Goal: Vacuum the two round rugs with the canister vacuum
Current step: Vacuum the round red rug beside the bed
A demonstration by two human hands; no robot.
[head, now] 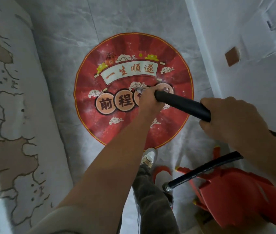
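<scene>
Head view looks straight down on a red round rug [117,125] lying flat on the grey floor [66,48], just ahead of the person's shoe [148,157]. The left hand [148,101] is wrapped round the front end of the black tube [181,103], low over the rug's middle. The right hand [230,119] grips the tube's rear end, nearer the body, so both fists are closed on it. The nozzle tip is hidden under the left hand, and I cannot tell whether it touches the pile. From the right hand a ribbed hose [201,169] runs down to a chrome fitting [166,186] beside a red chair [243,196]; the canister itself cannot be made out. Only one rug shows; the second is out of sight.

The step in hand looks like sweeping this rug's centre. Pale specks lie across the red, thickest near the scroll and along the rim, so much seems left to do. To do it well, hold the mouth flat and close to the surface and draw it in slow overlapping strokes from the far edge toward the feet. Let the left hand steer while the right feeds slack. A thin rug on smooth tile may lift or slide under suction — a foot on the near edge would pin it. Watch that the hose does not snag on the chair
</scene>
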